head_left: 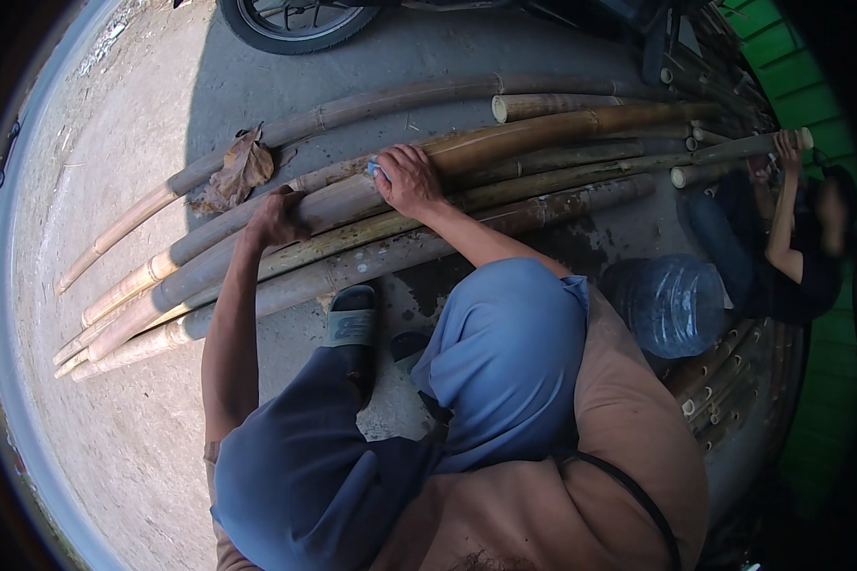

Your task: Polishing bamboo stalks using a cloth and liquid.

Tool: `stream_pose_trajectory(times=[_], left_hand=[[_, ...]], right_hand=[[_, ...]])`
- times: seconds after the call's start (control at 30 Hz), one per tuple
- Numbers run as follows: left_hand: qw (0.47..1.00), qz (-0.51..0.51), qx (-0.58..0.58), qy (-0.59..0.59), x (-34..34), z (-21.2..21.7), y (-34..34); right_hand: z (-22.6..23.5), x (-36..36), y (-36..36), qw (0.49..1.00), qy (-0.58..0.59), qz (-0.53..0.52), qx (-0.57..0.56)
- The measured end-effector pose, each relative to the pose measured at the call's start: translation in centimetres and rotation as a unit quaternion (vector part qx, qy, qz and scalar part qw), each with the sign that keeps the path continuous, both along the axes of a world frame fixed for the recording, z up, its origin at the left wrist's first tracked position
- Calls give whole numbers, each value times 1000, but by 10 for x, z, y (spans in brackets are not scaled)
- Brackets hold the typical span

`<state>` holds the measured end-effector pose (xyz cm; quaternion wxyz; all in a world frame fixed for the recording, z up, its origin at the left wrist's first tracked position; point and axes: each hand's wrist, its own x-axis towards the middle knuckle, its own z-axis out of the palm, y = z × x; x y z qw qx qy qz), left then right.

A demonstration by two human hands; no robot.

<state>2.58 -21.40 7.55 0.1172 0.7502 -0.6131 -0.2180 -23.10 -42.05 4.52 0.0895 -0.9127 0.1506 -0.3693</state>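
Several long bamboo poles lie side by side across the ground in front of me. My left hand (276,217) is wrapped over one thick bamboo pole (348,204), its fingertips partly hidden. Farther right on the same pole, my right hand (411,181) presses down with closed fingers on a small light-blue piece (373,168). Only an edge of that piece shows, so whether it is cloth or sponge cannot be told. A large dry brown leaf (241,173) rests on the poles just beyond my left hand.
A motorcycle wheel (300,27) stands at the far side. To the right, a co-worker's raised hand (787,152) is at a pole's end. A clear blue water jug (678,306) stands beside my right knee, near cut bamboo lengths (724,376). A green wall (781,57) bounds the right.
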Motion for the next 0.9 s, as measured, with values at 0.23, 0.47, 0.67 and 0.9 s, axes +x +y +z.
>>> stream_pose_trajectory(times=[0.23,0.47,0.67,0.9], left_hand=[[986,-5,48,157,16,23,-6],[986,-13,49,156,21,19,-10],[982,-16,66,175,18,24,-14],[972,10,98,212,22,20,-4]], right_hand=[[14,-80,-111,974,-6,-226,-10],[12,-68,-114,963,25,-267,8],[8,10,9,999,25,-23,23],[12,-72,-92,990,1,-140,19]])
